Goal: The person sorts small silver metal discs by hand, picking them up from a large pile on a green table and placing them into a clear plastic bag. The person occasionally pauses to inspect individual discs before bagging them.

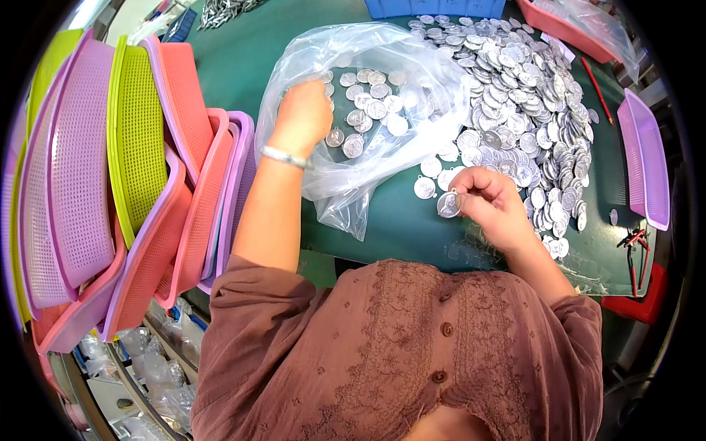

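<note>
My right hand (494, 206) pinches a round silver medal (448, 205) with a small loop on its rim, between thumb and fingers, at the near edge of a big heap of like medals (526, 95). On the left, my left hand (305, 110) reaches into the mouth of a clear plastic bag (287, 66). Its fingers are curled down and mostly hidden under the back of the hand, so what they hold does not show. Several loose medals (376, 109) lie beside it, within the bag.
Stacked plastic baskets (88, 162) in purple, green and coral rise at the left. A blue bin (434, 7) and a coral tray (570, 29) stand at the back. To the right are a red pencil (596, 90), a purple basket (641, 162) and red-handled pliers (634, 261).
</note>
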`<state>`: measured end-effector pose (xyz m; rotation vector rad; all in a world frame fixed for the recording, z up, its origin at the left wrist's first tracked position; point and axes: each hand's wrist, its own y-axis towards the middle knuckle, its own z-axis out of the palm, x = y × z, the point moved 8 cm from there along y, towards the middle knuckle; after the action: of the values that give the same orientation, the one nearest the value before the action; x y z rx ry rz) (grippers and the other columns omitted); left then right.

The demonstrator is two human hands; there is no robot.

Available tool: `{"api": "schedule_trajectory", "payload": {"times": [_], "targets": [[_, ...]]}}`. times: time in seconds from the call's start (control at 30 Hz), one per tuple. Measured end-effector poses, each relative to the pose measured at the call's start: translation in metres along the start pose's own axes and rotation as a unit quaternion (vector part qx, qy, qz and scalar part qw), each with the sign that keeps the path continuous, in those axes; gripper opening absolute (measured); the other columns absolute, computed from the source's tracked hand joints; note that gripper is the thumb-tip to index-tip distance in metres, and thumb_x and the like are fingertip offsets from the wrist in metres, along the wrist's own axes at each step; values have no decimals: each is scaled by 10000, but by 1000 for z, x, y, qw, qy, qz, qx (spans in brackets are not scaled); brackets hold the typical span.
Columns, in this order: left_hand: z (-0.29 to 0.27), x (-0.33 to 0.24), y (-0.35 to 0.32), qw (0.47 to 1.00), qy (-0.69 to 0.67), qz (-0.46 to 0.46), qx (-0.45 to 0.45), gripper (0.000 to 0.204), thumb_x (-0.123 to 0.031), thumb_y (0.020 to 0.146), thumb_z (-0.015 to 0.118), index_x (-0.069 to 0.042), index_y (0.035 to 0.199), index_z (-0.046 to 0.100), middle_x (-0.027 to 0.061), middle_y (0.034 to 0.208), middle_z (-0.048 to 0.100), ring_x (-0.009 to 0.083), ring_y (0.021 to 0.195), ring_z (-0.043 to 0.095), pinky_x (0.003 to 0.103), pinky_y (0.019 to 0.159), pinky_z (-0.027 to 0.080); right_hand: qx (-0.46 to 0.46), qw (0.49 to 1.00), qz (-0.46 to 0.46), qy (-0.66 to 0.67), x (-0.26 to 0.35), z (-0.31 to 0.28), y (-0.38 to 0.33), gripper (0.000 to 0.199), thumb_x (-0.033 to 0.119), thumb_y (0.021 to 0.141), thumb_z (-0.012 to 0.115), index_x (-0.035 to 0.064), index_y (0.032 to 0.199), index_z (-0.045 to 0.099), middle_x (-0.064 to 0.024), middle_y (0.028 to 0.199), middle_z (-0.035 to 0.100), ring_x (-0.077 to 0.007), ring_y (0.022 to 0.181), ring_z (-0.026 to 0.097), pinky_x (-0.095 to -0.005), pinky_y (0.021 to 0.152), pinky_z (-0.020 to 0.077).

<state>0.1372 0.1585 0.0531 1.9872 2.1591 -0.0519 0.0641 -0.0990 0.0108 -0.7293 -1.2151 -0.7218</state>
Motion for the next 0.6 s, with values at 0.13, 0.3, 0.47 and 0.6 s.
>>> {"api": "schedule_trajectory", "payload": {"times": [0.13,0.3,0.47,0.6], "targets": [[30,15,11,995,46,-15,82,195,-149,758,593,14,863,614,219,880,612,369,846,586,407,759,458,42,999,-23,16,5,4,-5,35,-16,779,511,12,775,531,34,741,494,-31,666,441,-192,593,376],[36,26,19,991,-87,-71,79,256,-164,742,641,4,928,590,160,876,618,285,815,600,344,732,470,50,998,-43,-20,10,7,-5,21,-21,762,514,-1,756,514,7,731,494,-55,649,457,-206,596,392],[31,32,9,988,-87,-76,99,333,-215,694,698,-6,930,589,144,879,622,272,822,599,340,739,462,47,998,-24,-42,8,5,-4,23,-20,739,519,2,742,514,-4,718,490,-62,643,459,-209,585,388],[30,20,2,987,-35,-97,119,349,-238,664,724,-10,895,597,161,901,623,301,861,595,347,757,456,48,995,-42,-79,12,4,-4,22,-17,735,520,2,732,509,-8,703,487,-69,632,457,-215,579,386]]}}
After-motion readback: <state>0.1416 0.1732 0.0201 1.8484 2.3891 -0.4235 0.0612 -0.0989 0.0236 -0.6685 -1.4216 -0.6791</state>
